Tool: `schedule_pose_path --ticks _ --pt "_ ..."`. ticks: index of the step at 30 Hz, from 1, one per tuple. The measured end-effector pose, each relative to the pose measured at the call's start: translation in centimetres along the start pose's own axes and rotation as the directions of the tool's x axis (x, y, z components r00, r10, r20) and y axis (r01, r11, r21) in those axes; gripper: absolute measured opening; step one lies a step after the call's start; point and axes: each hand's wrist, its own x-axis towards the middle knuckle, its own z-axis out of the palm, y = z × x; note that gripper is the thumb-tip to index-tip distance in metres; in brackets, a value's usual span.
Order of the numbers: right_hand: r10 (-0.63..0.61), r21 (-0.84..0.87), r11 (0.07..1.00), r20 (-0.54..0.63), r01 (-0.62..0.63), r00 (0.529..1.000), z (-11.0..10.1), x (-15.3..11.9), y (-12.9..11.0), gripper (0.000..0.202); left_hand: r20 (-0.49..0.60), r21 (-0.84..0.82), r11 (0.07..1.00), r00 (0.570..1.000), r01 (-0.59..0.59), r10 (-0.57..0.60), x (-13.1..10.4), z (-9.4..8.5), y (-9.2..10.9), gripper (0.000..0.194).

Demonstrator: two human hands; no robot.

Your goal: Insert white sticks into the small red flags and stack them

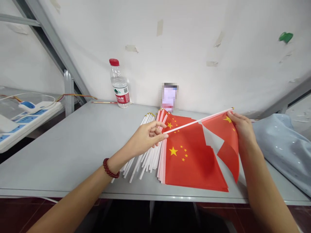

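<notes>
My right hand (pixel 243 127) pinches the gold-tipped upper end of a small red flag (pixel 229 142) on a white stick (pixel 187 126). The stick slants down to the left, and its lower end reaches the fingertips of my left hand (pixel 152 134). The left thumb and fingers are apart around that end; whether they touch it is hard to tell. Below lies a stack of red flags with yellow stars (pixel 194 165), their pole sleeves on the left side. Beside the stack, partly under my left hand, several white sticks (pixel 145 161) with gold tips lie in a loose pile.
A water bottle (pixel 120 87) with a red cap stands near the wall. A blurred phone-like object (pixel 169 95) leans behind the flags. Power strips (pixel 26 123) with cables are at the left, and a light-blue cloth or bag (pixel 284 145) lies on the grey table (pixel 60 152) at the right.
</notes>
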Motion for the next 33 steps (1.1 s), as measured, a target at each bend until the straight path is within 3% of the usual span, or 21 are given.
schedule_pose_path --ticks 7,12,16,18,20,24,26,28,29,31,33 --pt "0.111 0.012 0.994 0.033 -0.111 0.993 -0.1 0.3 0.5 0.017 0.177 0.113 0.993 0.984 -0.029 0.008 -0.5 0.3 0.6 0.026" --pt "0.131 -0.049 0.991 0.084 -0.127 0.988 -0.4 1.0 0.8 0.021 0.343 0.079 0.997 0.939 -0.021 -0.008 -0.6 0.1 0.7 0.027" --pt "0.195 -0.127 0.977 0.222 -0.170 0.955 1.7 -0.8 1.5 0.026 0.377 0.076 0.997 0.926 0.008 -0.036 -0.7 0.5 0.6 0.027" --pt "0.281 -0.222 0.954 0.439 -0.200 0.854 3.5 -2.7 2.0 0.026 0.375 0.074 0.997 0.926 0.023 -0.049 -0.8 0.8 0.7 0.030" --pt "0.334 -0.285 0.939 0.633 -0.191 0.698 5.2 -4.5 2.4 0.026 0.391 0.078 0.997 0.919 0.027 -0.056 -0.8 1.0 0.7 0.038" --pt "0.344 -0.303 0.938 0.733 -0.170 0.587 6.4 -6.2 2.7 0.025 0.519 0.089 0.989 0.842 0.119 -0.148 -0.9 0.8 0.6 0.043" --pt "0.332 -0.326 0.940 0.788 -0.105 0.518 6.4 -6.5 2.6 0.024 0.537 0.049 0.982 0.824 0.182 -0.180 -1.0 0.6 0.6 0.084" --pt "0.309 -0.326 0.945 0.868 -0.022 0.390 6.5 -7.0 2.6 0.025 0.488 0.005 0.984 0.858 0.178 -0.158 -1.1 0.7 0.6 0.100" --pt "0.311 -0.323 0.946 0.900 -0.011 0.305 6.6 -7.3 2.7 0.026 0.450 0.005 0.989 0.882 0.150 -0.137 -1.1 0.8 0.6 0.094" --pt "0.310 -0.315 0.949 0.932 -0.004 0.187 7.0 -8.2 2.9 0.030 0.405 0.037 0.993 0.907 0.110 -0.116 -0.9 1.1 0.5 0.069" --pt "0.313 -0.316 0.949 0.938 -0.002 0.148 7.3 -9.0 3.1 0.036 0.371 0.056 0.991 0.920 0.118 -0.130 -0.5 1.2 0.2 0.045"
